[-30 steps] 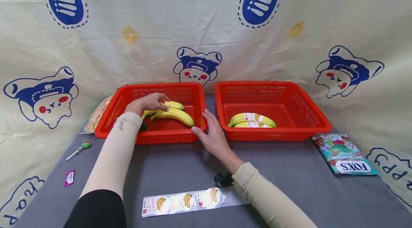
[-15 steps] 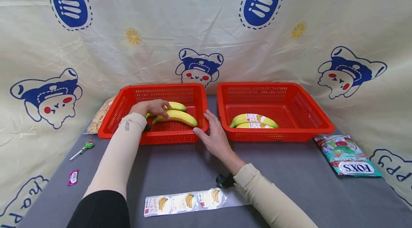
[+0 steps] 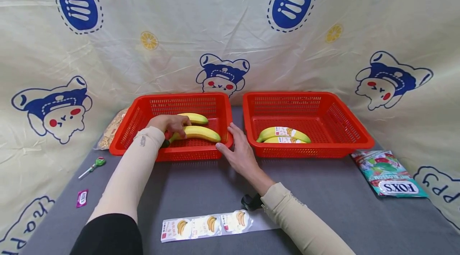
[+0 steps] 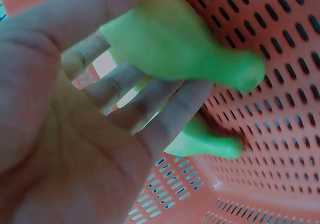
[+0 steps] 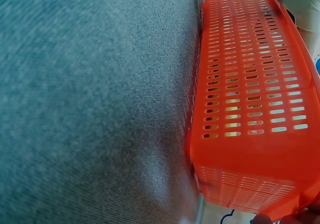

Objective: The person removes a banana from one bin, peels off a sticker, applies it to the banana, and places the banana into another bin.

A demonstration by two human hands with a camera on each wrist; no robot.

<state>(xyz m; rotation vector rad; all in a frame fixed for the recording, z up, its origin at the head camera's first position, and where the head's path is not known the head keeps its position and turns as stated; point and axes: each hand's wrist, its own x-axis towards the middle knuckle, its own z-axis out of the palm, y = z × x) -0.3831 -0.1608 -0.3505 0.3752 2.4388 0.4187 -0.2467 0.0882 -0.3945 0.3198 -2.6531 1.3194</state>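
My left hand [image 3: 169, 123] curls its grip round the near banana [image 3: 197, 133] in the left basket [image 3: 187, 154], so I should lift it straight up while my flat, empty right hand [image 3: 238, 152] steadies the rim.

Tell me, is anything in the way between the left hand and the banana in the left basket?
No. The left hand is already on the front banana, fingers curled round its stem end inside the left basket. Nothing sits between them. A second banana lies just behind.

The left basket [image 3: 143, 107] is crowded by two bananas [image 3: 197, 133]; open grey table [image 3: 201, 183] is left before both baskets; the gap between them is narrow.
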